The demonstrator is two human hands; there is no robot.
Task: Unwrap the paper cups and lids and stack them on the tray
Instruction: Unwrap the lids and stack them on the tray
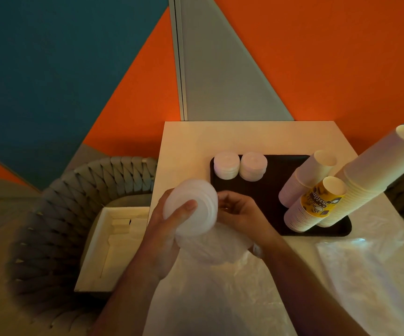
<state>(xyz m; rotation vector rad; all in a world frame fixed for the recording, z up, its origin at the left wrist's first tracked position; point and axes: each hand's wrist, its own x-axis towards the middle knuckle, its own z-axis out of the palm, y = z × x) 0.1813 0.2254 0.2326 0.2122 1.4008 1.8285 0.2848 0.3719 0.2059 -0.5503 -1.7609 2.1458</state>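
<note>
Two short stacks of white lids (240, 166) stand side by side at the tray's (264, 197) far left corner, and three tall stacks of paper cups (317, 190) crowd its right side, one topped by a yellow printed cup (322, 202). The left hand (169, 226) grips a third stack of lids (192, 209) above the table's (196, 139) left edge, just off the tray. The right hand (239, 209) pinches the clear plastic wrap (218, 248) beneath it. The table is pale and smooth; a woven grey chair (79, 190) stands alongside, before orange and teal walls.
</note>
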